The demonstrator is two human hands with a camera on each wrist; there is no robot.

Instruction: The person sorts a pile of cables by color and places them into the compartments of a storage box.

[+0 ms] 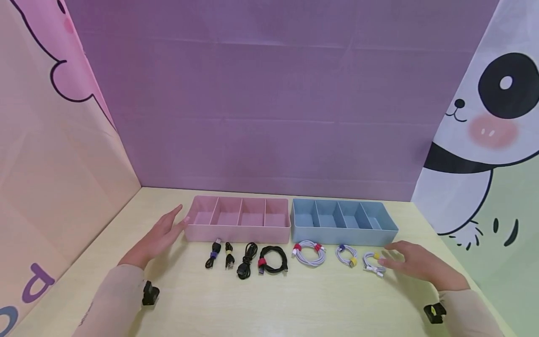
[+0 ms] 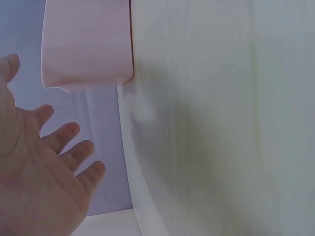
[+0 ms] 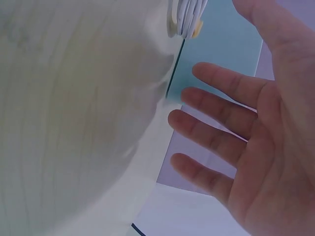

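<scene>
My left hand (image 1: pixel 162 236) is at the left end of the pink divided box (image 1: pixel 237 234), its fingers spread and holding nothing. In the left wrist view the palm faces the box's end. Near the right end of the blue divided box (image 1: pixel 345 236), my right hand (image 1: pixel 414 264) has its fingers extended, beside a white cable coil with a yellow tie (image 1: pixel 368 268). Whether it touches that coil I cannot tell. In the right wrist view its palm (image 3: pixel 275 157) holds nothing. Further left lie a small white coil (image 1: pixel 338 256) and a larger one with red ties (image 1: pixel 310 264).
Before the pink box lie black cables: a purple-tied bundle (image 1: pixel 213 255), a yellow-tied one (image 1: pixel 229 257), a longer bundle (image 1: pixel 248 257) and a red-tied coil (image 1: pixel 280 270). Both boxes have several compartments. A purple backdrop (image 1: pixel 269 103) and printed side panels enclose the table (image 1: pixel 269 313).
</scene>
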